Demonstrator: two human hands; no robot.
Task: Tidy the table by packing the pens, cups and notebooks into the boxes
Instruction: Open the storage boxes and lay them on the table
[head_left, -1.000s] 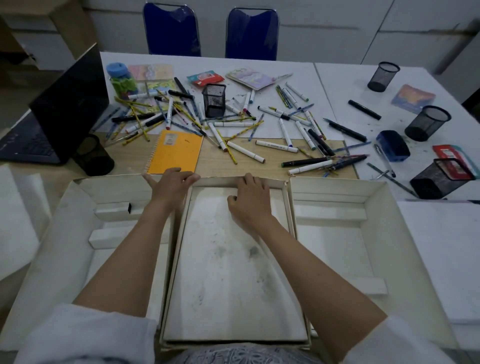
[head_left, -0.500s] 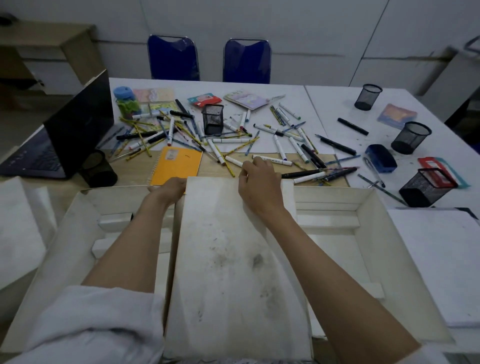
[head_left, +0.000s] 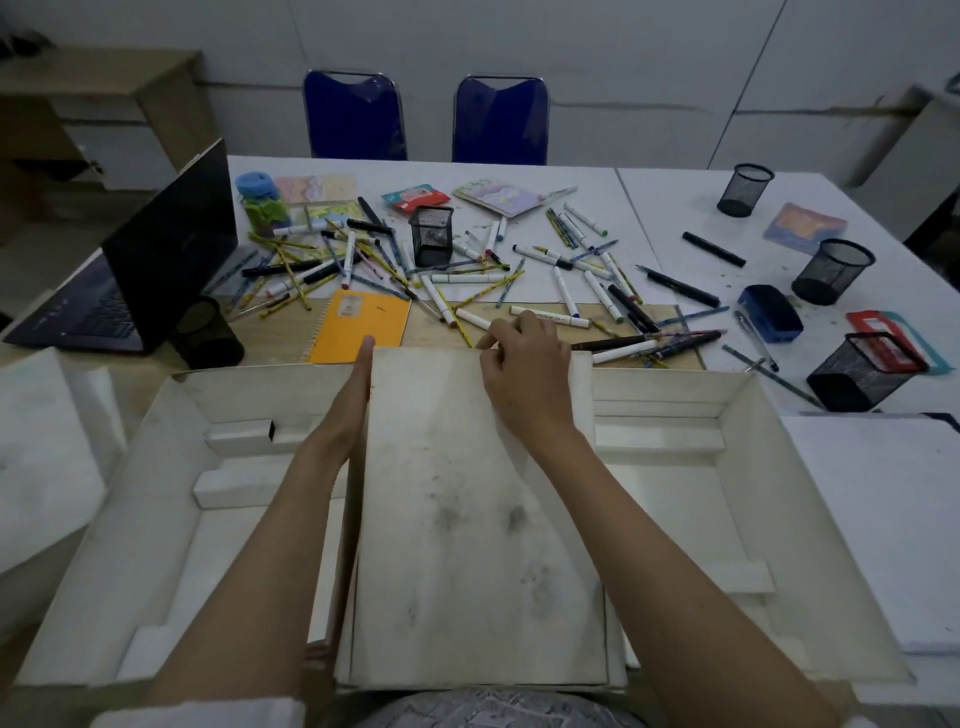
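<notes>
Up front, white box panel (head_left: 467, 519) upright between two open boxes (head_left: 779, 545), left hand (head_left: 358, 384) flat along its edge, right hand (head_left: 524, 369) curled over its top. Beyond, pens (head_left: 467, 278), mesh cups (head_left: 431, 234), orange notebook (head_left: 363, 325) strewn across white table (head_left: 649, 208); laptop (head_left: 156, 260) left, blue chairs (head_left: 353, 117) against grey wall.

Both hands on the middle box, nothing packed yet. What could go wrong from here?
1. The middle box looks tilted up at its far edge; pushed forward, it could plough into the orange notebook and the loose pens just beyond.
2. The left hand only lies flat against the side, and the right hand curls over the far edge, so the box could slip sideways.
</notes>
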